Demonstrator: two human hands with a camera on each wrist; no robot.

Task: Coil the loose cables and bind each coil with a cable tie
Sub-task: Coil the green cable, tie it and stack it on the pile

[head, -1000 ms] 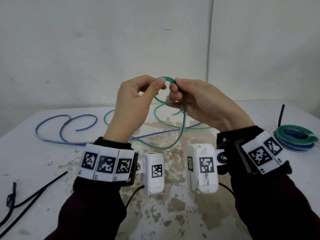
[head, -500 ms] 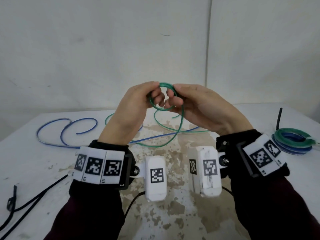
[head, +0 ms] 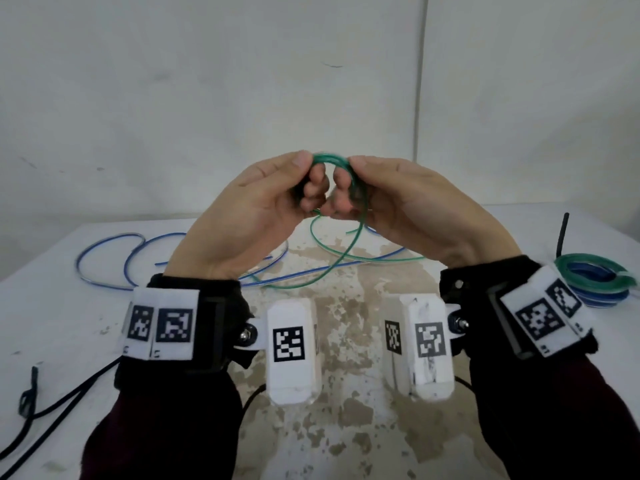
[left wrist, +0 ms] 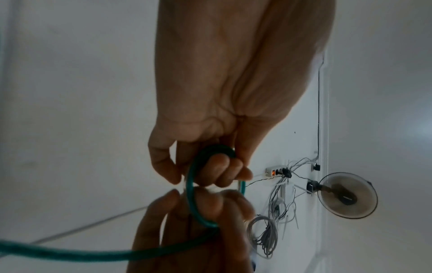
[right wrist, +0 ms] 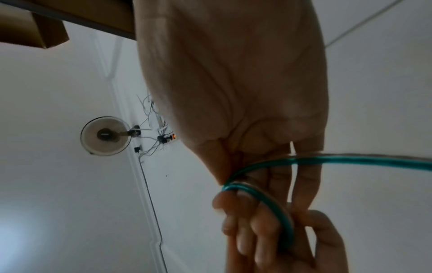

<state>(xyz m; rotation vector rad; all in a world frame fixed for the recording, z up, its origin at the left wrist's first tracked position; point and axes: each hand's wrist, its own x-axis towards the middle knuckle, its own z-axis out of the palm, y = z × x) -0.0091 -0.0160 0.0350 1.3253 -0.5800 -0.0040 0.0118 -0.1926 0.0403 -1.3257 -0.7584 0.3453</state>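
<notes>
A green cable (head: 329, 160) is wound into a small coil held up above the table between both hands. My left hand (head: 277, 195) grips the coil's left side with thumb and curled fingers; in the left wrist view the green cable coil (left wrist: 191, 186) rings my fingers. My right hand (head: 377, 192) grips the right side; in the right wrist view the green cable coil (right wrist: 268, 199) lies around my fingers. The loose tail of the green cable (head: 332, 268) hangs down and loops over the table. A loose blue cable (head: 114, 251) lies on the table behind my left wrist.
A stack of finished green and blue coils (head: 595, 278) sits at the table's right edge with a black cable tie (head: 562, 233) sticking up beside it. Black cable ties (head: 41, 407) lie at the front left. The white, stained table (head: 346, 341) ends at a white wall.
Both hands have risen and closed together on the green coil. The coil is tighter with more turns, and the loose tail on the table is shorter.
</notes>
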